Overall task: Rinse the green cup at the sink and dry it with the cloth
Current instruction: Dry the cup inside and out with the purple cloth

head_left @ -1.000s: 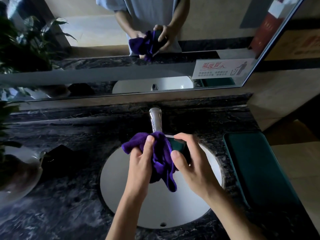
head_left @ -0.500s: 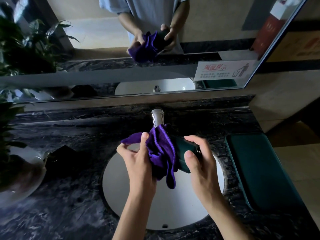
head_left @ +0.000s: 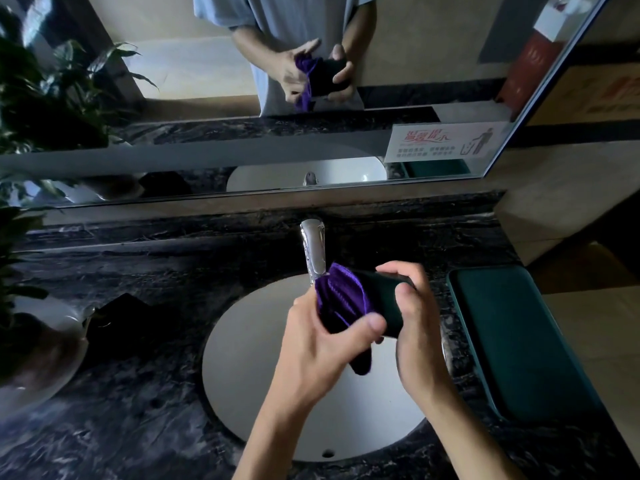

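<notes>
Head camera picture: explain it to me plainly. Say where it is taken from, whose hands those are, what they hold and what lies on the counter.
There is no machine here. A person wears a wide-angle camera on the head, looking forward and down, so the two arms reaching in from below are that person's own.

The right hand grips a dark green cup held on its side over the white sink basin. The left hand pinches a purple cloth against the cup's open end, drying it.

A chrome faucet stands behind the basin; I see no water running. The dark marble counter carries a green tray on the right and a potted plant on the left. The mirror above reflects the same hands.
</notes>
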`<control>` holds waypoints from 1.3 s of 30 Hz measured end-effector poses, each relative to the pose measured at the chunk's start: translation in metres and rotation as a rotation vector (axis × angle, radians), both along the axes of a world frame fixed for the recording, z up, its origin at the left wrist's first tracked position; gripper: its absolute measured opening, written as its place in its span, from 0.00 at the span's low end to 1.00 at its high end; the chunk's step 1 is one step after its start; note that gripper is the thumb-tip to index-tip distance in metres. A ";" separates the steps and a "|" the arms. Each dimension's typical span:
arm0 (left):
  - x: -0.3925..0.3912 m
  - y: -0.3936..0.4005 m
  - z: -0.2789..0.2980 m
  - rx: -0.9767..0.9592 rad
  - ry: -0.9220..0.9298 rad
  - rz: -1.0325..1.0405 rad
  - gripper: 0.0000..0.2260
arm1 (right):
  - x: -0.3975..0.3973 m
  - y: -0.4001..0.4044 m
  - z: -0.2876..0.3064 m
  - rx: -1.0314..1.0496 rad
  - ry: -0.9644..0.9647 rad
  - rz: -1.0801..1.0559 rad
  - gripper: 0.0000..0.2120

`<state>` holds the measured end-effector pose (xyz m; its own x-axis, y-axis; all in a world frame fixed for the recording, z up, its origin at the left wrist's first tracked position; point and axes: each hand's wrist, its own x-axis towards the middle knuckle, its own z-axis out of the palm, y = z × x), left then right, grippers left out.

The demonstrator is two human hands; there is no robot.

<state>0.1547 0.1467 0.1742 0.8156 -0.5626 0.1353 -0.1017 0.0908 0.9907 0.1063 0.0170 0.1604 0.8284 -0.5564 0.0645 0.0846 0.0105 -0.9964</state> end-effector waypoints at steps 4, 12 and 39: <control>0.009 0.001 -0.001 0.161 -0.079 -0.161 0.16 | 0.004 -0.010 -0.001 0.295 0.163 0.121 0.20; 0.015 0.004 -0.009 -0.010 0.202 0.076 0.20 | 0.006 -0.014 0.000 -0.644 -0.056 0.118 0.18; 0.002 0.012 -0.009 0.043 0.239 -0.008 0.08 | 0.016 -0.020 0.002 -0.241 0.262 0.352 0.14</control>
<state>0.1572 0.1590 0.1652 0.8172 -0.5700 -0.0853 0.1365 0.0477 0.9895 0.1222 -0.0029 0.1624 0.9687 -0.2354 -0.0789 -0.1365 -0.2395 -0.9613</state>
